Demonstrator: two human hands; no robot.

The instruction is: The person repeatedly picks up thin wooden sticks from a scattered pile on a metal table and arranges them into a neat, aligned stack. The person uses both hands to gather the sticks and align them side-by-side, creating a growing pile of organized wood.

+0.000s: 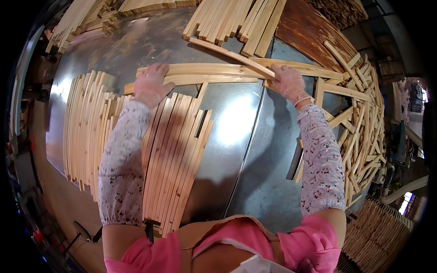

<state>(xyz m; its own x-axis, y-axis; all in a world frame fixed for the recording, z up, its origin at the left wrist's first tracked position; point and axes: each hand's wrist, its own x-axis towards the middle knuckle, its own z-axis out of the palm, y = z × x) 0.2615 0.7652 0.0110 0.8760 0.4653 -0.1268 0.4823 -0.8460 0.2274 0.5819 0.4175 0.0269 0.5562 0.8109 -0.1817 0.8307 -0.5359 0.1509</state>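
My left hand (152,84), in a pale pinkish glove, lies across the left ends of two long wooden strips (209,69), its thumb spread away from the fingers. My right hand (289,83), gloved alike, is closed round the near end of a slanting wooden strip (232,57). That strip runs up and left to a row of strips at the far side. Other strips lie beneath the right hand, so its exact hold is partly hidden. Below my left hand, strips (168,159) lie side by side in a row, partly covered by my forearm.
Another row of strips (84,132) lies at the left on the metal table (223,168). A jumbled heap of strips (359,132) fills the right side. At the far side are stacked strips (223,20) and a reddish-brown board (309,29). A bundle of thin sticks (378,236) stands lower right.
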